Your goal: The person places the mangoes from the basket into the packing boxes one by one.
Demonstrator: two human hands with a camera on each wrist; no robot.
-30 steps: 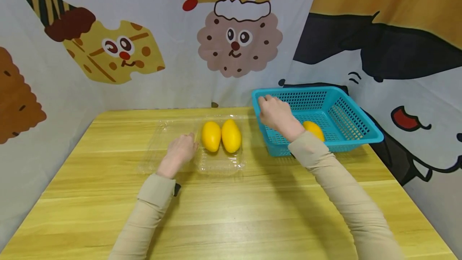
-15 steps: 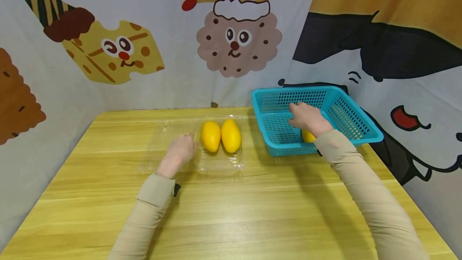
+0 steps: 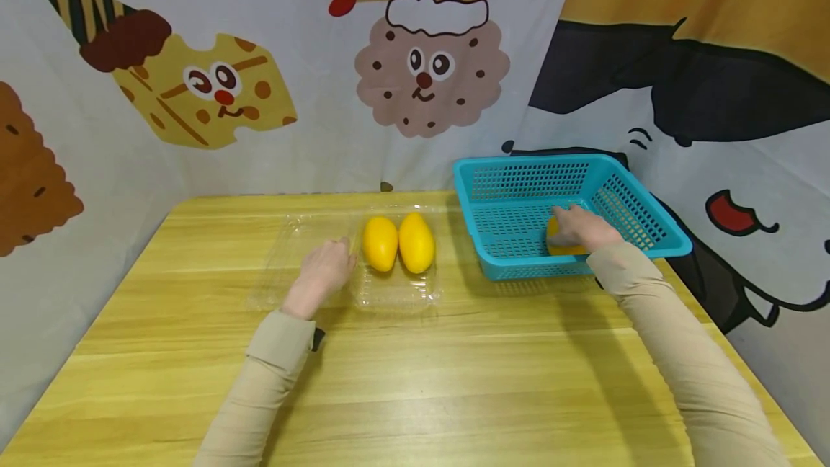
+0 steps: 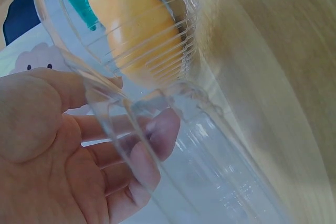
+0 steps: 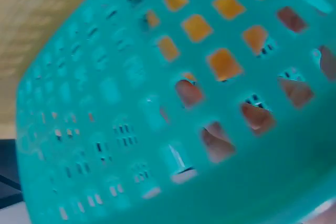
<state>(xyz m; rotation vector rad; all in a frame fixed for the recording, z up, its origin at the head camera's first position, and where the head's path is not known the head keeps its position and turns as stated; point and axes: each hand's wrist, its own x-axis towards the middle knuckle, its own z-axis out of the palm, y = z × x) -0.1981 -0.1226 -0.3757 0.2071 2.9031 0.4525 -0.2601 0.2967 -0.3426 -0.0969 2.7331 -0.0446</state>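
Observation:
Two yellow mangoes (image 3: 398, 243) lie side by side in the right half of an opened clear plastic clamshell box (image 3: 395, 298). My left hand (image 3: 326, 265) pinches the box at its middle fold; in the left wrist view the thumb (image 4: 79, 90) is on one side and the fingertips show through the plastic. My right hand (image 3: 586, 227) reaches down into the blue basket (image 3: 506, 269) and grips another mango (image 3: 563, 249) from above. Through the basket's holes in the right wrist view, parts of that mango (image 5: 224, 64) and several fingers show; the rest is hidden.
The basket stands at the right back of the wooden table (image 3: 402, 388), its near rim under my right wrist. Behind the table hangs a printed cloth (image 3: 311, 157) with cartoon figures.
My right hand has moved right and down, from above the basket's left rim to the mango inside it. The left hand and the clamshell box have stayed in place.

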